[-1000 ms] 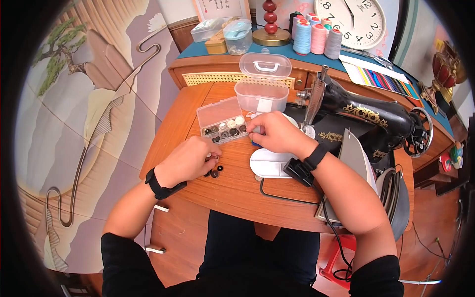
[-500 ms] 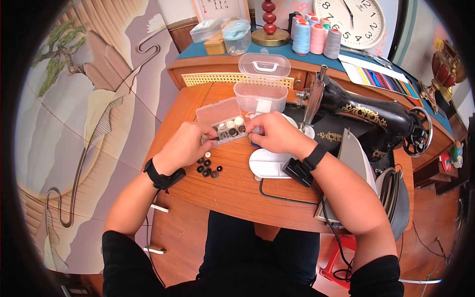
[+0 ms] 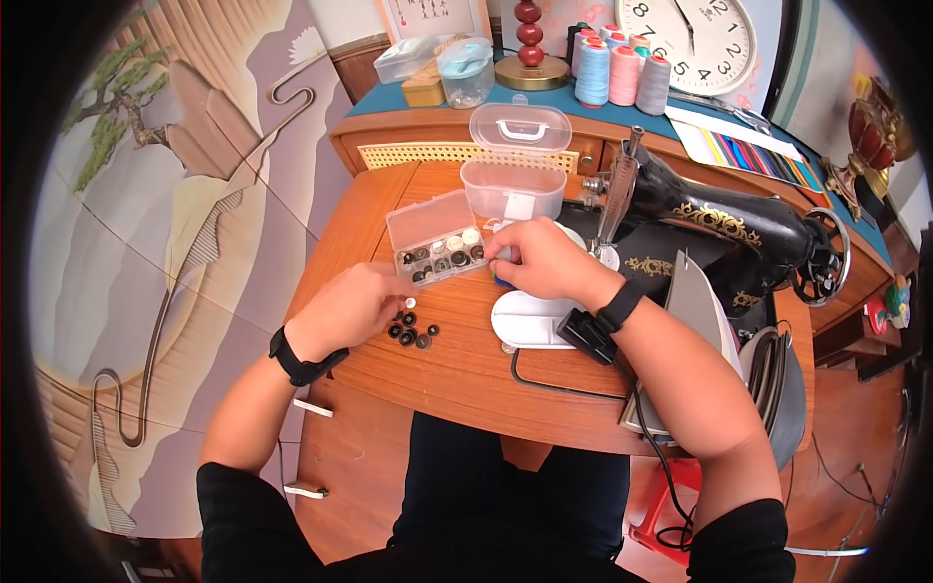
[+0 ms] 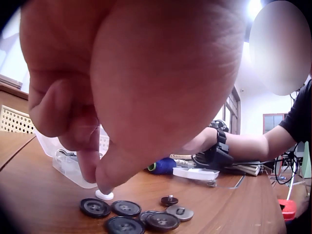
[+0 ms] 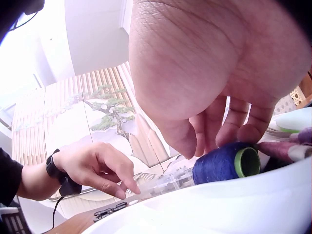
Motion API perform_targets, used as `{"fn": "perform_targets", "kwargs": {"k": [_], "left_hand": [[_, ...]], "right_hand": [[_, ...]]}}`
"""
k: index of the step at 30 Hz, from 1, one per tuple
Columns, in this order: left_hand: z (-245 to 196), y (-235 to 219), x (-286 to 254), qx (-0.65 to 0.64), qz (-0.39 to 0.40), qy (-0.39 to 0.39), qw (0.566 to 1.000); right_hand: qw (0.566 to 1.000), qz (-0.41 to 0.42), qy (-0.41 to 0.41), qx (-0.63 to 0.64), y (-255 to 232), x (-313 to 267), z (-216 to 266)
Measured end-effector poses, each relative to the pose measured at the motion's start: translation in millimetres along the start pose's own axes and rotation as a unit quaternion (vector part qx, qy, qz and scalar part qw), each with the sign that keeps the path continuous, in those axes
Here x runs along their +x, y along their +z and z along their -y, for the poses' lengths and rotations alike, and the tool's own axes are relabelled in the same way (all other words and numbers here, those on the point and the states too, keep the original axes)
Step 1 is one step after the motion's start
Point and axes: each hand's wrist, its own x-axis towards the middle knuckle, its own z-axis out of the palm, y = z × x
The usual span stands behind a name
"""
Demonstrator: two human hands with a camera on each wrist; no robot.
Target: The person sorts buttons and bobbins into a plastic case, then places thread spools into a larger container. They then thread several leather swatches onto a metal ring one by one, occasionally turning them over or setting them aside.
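Note:
In the head view my left hand [image 3: 355, 303] reaches down beside a small white button [image 3: 410, 303]. Its thumb and index fingertips come right to that button in the left wrist view, slightly apart. Several dark buttons [image 3: 408, 319] lie loose on the table just below. The clear compartmented button box [image 3: 447, 272] stands with its lid raised, holding dark, white and cream buttons. My right hand [image 3: 539, 257] has curled fingers at the box's right end and grips it there; its contact is partly hidden. A blue thread spool [image 5: 219, 163] lies beneath the right hand.
A white oval tray [image 3: 530, 321] lies near my right wrist. Behind the box stands a clear container [image 3: 515, 185] with its handled lid up. A black sewing machine [image 3: 719, 214] fills the right side. Thread cones [image 3: 625, 76] and a clock [image 3: 690, 44] stand at the back.
My left hand went up to the button box with a dark button, then came back down to the loose buttons without it. The right hand keeps its place.

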Motion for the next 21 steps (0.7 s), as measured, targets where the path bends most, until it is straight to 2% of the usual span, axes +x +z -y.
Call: {"fn": "perform_targets", "kwargs": {"k": [4,6,8,12,17,21], "left_hand": [[-2,-1,-3,0.045,0.025,-0.005,0.999],[-5,-4,-3,0.107,0.044,-0.015,0.993],[-5,-3,-3,0.101,0.035,-0.01,0.994],[-4,-1,-3,0.057,0.02,0.002,0.998],[-2,-5,-7,0.059,0.044,-0.015,0.997],[-2,-6,-10,0.04,0.044,-0.032,0.998]], "right_hand": [[1.0,0.0,0.001,0.003,1,0,-1],[1.0,0.001,0.003,0.004,-1,0,2],[0.999,0.024,0.032,0.002,-5,0,8],[1.0,0.014,0.018,0.002,-3,0,5],[0.999,0.022,0.038,0.007,-5,0,9],[1.0,0.002,-0.001,-0.004,1,1,-2]]}}
